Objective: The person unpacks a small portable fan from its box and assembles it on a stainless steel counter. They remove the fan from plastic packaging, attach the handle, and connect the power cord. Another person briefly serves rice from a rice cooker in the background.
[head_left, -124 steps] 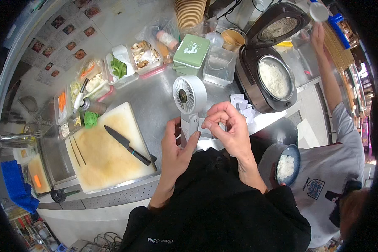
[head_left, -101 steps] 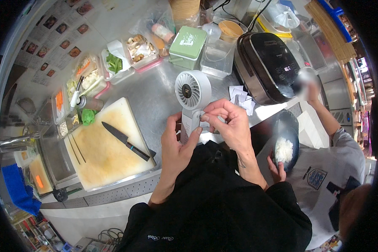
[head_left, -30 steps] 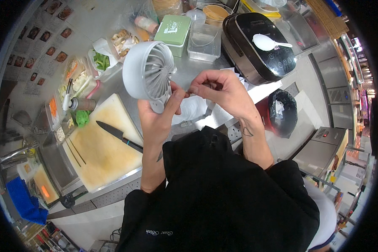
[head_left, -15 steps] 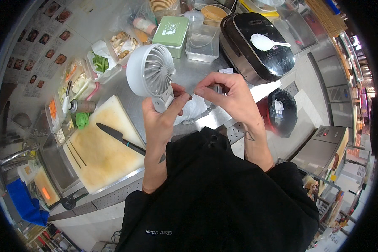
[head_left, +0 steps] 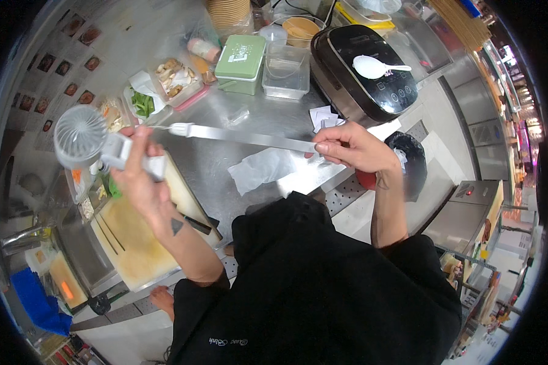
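A white handheld fan (head_left: 82,135) is gripped by its handle in my left hand (head_left: 139,167), out to the left above the chopping board (head_left: 137,243). From the fan a pale wrist strap (head_left: 243,137) stretches tight across the metal counter. Its far end is pinched between the thumb and fingers of my right hand (head_left: 352,148). Below the strap a crumpled translucent plastic sheet (head_left: 256,170) lies on the counter. The black knife (head_left: 198,224) on the board is partly hidden by my left forearm.
A green lidded box (head_left: 242,61), a clear container (head_left: 286,70) and a tub of sliced mushrooms (head_left: 175,78) stand at the back. The black rice cooker (head_left: 365,73) carries a white rice paddle (head_left: 371,67). A bin with a black liner (head_left: 411,167) is at the right.
My hands have drawn apart, the left one carrying the fan far to the left. The strap is now pulled straight between them, and the plastic sheet shows plainly on the counter.
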